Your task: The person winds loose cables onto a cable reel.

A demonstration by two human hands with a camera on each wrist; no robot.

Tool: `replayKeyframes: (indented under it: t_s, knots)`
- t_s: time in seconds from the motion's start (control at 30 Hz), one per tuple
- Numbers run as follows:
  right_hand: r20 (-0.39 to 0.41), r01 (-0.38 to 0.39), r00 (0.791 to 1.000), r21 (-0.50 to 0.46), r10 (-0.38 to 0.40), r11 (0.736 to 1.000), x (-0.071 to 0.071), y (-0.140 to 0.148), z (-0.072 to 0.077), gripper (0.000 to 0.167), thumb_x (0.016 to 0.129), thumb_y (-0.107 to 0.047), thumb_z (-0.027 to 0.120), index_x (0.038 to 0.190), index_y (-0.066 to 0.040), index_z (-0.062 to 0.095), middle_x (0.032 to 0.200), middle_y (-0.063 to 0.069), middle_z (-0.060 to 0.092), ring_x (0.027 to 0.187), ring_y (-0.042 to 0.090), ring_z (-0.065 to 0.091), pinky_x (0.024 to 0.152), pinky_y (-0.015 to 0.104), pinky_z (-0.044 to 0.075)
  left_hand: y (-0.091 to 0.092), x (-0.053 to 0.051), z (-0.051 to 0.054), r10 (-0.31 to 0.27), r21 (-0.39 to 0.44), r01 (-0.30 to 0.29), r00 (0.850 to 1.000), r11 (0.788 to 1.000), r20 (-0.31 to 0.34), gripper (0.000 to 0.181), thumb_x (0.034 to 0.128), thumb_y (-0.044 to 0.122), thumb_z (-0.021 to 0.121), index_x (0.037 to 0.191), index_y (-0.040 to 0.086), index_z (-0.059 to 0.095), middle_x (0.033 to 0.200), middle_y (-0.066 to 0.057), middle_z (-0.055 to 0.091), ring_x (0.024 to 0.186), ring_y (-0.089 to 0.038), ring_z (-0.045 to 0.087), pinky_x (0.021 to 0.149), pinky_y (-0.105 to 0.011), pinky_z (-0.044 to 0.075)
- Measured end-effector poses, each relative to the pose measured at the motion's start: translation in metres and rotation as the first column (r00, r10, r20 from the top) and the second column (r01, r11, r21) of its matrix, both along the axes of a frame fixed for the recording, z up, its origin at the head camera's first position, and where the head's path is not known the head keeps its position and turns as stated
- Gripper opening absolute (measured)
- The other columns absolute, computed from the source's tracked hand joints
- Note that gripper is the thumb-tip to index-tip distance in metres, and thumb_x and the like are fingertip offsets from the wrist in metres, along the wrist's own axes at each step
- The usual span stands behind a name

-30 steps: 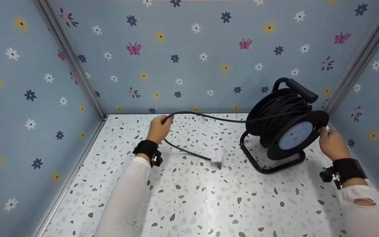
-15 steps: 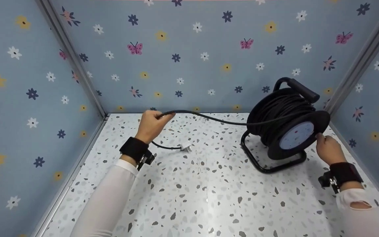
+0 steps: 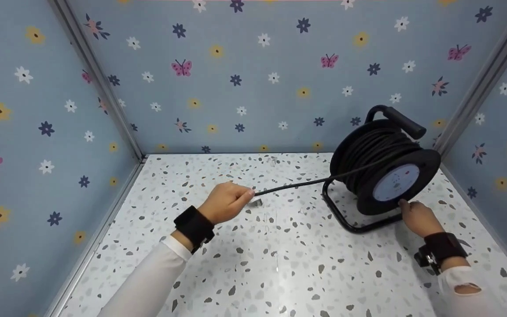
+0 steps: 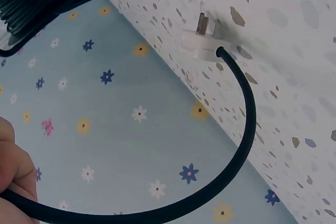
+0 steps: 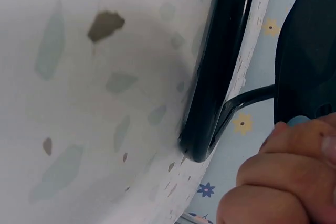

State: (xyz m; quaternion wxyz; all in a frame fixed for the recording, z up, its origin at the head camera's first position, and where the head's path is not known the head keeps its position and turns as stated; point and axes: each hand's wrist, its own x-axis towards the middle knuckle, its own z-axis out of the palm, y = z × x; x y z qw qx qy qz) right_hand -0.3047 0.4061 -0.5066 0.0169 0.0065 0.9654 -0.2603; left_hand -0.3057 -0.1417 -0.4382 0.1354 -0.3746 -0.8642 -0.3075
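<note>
My left hand (image 3: 226,202) grips the black cable (image 3: 295,186), which runs fairly straight from my fingers to the cable reel (image 3: 374,163) on the right. The cable's white plug (image 4: 202,44) hangs on a curved tail below the hand in the left wrist view. Only a bit of that plug shows beyond the fingers in the head view. At the reel's lower front rim, my right hand (image 3: 420,218) has its fingers curled and pinches the reel's edge. A small light-blue part (image 5: 299,120) shows by those fingertips; what exactly they pinch is mostly hidden.
The reel stands on a black tubular frame (image 3: 354,229) with a carrying handle (image 3: 405,122) on top. A white speckled tabletop (image 3: 302,268) lies beneath. Blue flowered panels (image 3: 253,88) enclose the back and both sides, joined by grey metal posts.
My right hand has swung down and left along the reel's rim, and the reel's disc has turned clockwise. The left hand has come nearer and rightward with the cable, which is straighter now.
</note>
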Motion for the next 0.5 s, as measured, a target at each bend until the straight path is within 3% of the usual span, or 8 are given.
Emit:
replayKeyframes:
  t_s: [0.07,0.17,0.27,0.33,0.5]
  knots:
    - [0.019,-0.010,1.000,0.007,0.010,1.000,0.001,-0.004,0.000,0.064,0.118,-0.034,0.021,0.090,0.007,0.063,0.087,0.027,0.063,0.084,0.045,0.064,0.082,0.059,0.050,0.007,0.004,-0.003,-0.016,-0.025,0.017,1.000,1.000,0.006,0.041,0.1102,0.021,0.053,0.075,0.008,0.070,0.058,0.005,0.045,0.056,-0.003,0.034,0.060,-0.026,0.035]
    - [0.033,-0.036,0.999,0.023,0.035,0.999,0.003,-0.012,0.000,0.062,0.118,-0.034,0.023,0.091,0.006,0.062,0.089,0.029,0.064,0.085,0.046,0.066,0.083,0.060,0.051,0.017,0.006,-0.008,-0.032,-0.059,0.033,0.999,0.998,0.012,0.040,0.1112,0.022,0.051,0.078,0.009,0.070,0.059,0.009,0.041,0.056,-0.002,0.033,0.059,-0.025,0.034]
    - [0.028,-0.058,0.998,0.029,0.057,0.998,0.005,-0.019,0.000,0.063,0.118,-0.032,0.026,0.106,0.015,0.065,0.106,0.041,0.067,0.100,0.057,0.068,0.091,0.068,0.052,0.025,0.005,-0.013,-0.051,-0.083,0.051,0.999,0.995,0.006,0.039,0.1100,0.018,0.047,0.072,0.013,0.052,0.062,0.011,0.030,0.055,-0.006,0.026,0.059,-0.026,0.026]
    - [0.034,-0.059,0.998,0.031,0.058,0.998,0.007,-0.025,0.000,0.064,0.118,-0.033,0.027,0.113,0.019,0.065,0.114,0.045,0.066,0.103,0.059,0.068,0.093,0.069,0.052,0.031,0.004,-0.016,-0.056,-0.091,0.055,0.998,0.994,0.000,0.036,0.1082,0.016,0.045,0.072,0.015,0.045,0.063,0.011,0.028,0.056,-0.007,0.023,0.059,-0.027,0.024]
    - [0.054,-0.068,0.996,0.029,0.066,0.997,0.012,-0.035,0.002,0.063,0.118,-0.035,0.031,0.107,0.014,0.068,0.105,0.037,0.069,0.087,0.041,0.068,0.085,0.063,0.054,0.049,0.003,-0.023,-0.045,-0.118,0.046,0.999,0.992,0.011,0.034,0.1076,0.015,0.042,0.074,0.016,0.043,0.064,0.010,0.030,0.056,-0.008,0.025,0.059,-0.026,0.025]
